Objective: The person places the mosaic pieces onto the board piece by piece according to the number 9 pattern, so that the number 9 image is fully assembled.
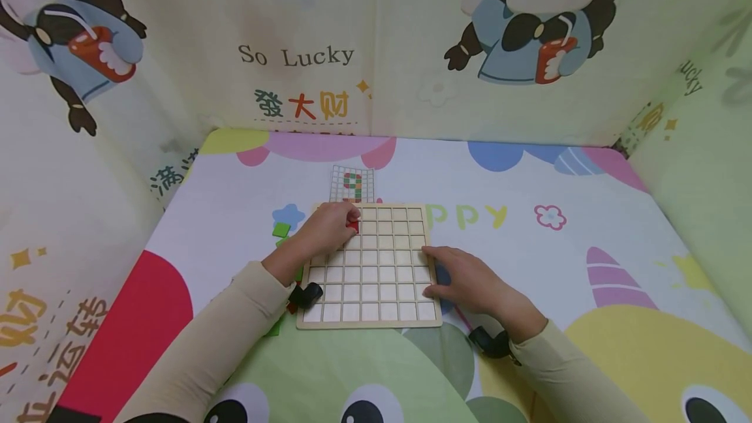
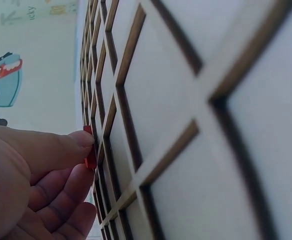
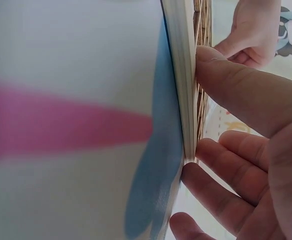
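Note:
A wooden grid board [image 1: 388,274] with square cells lies flat on the patterned tablecloth. Over its upper left part, my left hand [image 1: 329,226] pinches a small red tile [image 1: 354,226] between thumb and fingers. In the left wrist view that red tile [image 2: 90,150] stands on edge, right at the grid's raised strips. At the board's right side rests my right hand [image 1: 478,282], thumb and fingers spread apart. Its thumb [image 3: 226,72] and fingertips touch the board's edge [image 3: 186,100] in the right wrist view.
Behind the board lies a grid card [image 1: 352,183] picturing a green, red and orange figure. Green tiles [image 1: 281,230] and several others lie along the board's left side, partly hidden by the left arm. Printed cloth walls [image 1: 411,109] surround the table.

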The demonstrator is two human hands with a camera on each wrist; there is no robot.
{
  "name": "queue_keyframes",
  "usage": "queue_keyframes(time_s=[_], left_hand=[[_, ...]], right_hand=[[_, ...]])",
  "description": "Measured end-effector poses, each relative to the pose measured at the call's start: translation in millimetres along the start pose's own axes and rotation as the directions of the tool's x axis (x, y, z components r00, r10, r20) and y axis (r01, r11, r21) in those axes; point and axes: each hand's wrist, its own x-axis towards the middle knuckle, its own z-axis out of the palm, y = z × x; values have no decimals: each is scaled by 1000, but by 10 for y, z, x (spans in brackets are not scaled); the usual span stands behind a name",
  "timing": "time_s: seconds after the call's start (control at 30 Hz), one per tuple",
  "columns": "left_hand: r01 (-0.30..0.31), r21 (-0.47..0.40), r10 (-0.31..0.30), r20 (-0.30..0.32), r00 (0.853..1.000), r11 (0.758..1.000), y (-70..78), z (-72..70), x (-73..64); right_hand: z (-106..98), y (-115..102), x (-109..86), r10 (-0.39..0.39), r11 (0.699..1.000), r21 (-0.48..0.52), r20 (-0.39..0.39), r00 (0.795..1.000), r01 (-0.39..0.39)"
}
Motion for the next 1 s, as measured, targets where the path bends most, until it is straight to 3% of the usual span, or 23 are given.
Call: queue_keyframes(time_s=[0.73, 1.0], left_hand=[[30, -3, -30, -39, 999, 1000, 35, 33, -3], [-7, -12, 7, -34, 999, 1000, 23, 36, -24]], right_hand=[[7, 3, -12, 9, 1000, 10, 0, 1000, -9], [12, 9, -11, 10, 1000, 20, 1, 1000, -10]])
